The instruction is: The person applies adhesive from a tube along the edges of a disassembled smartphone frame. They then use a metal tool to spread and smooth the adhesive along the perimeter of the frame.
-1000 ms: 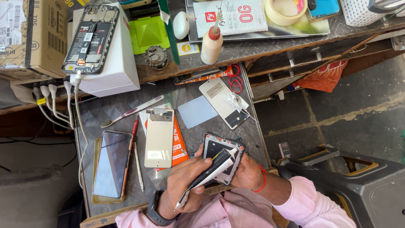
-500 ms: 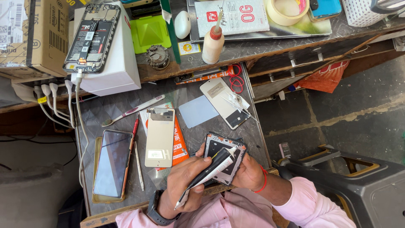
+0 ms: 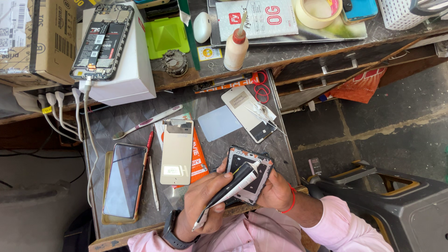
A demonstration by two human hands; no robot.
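Looking down through the head view, the only one, we note both hands at the near edge of the grey worktop (image 3: 140, 122). The right hand (image 3: 275, 190) cradles an opened phone frame (image 3: 249, 173), fingers curled round its right and near edge so the open back faces up; we judge this steadies it for the tool. The left hand (image 3: 205, 198) is closed on a black-and-white tube (image 3: 231, 186), pinched between thumb and fingers, its tip resting on the frame's upper middle. The tube lies aslant, tip far-right, tail near-left, a pen-like hold that probably serves fine placement. A dark watch sits on the left wrist, a red band on the right.

Left of the hands lies a gold back panel (image 3: 176, 151) flat over an orange leaflet (image 3: 198, 158). Further left, a dark phone (image 3: 123, 179) rests screen up on a tan tray. Between these two, a red pen (image 3: 150, 140) and a thin metal tool lie end to end.

Far of the hands we see a pale blue sheet (image 3: 219, 122) and a white-backed panel (image 3: 247, 113), tweezers across it. A toothbrush (image 3: 147, 121) lies far-left. On the raised shelf, an open-backed phone (image 3: 101, 42) lies on a white box (image 3: 126, 70), cabled; a glue bottle (image 3: 236, 49) stands upright to the right, within easy reach.
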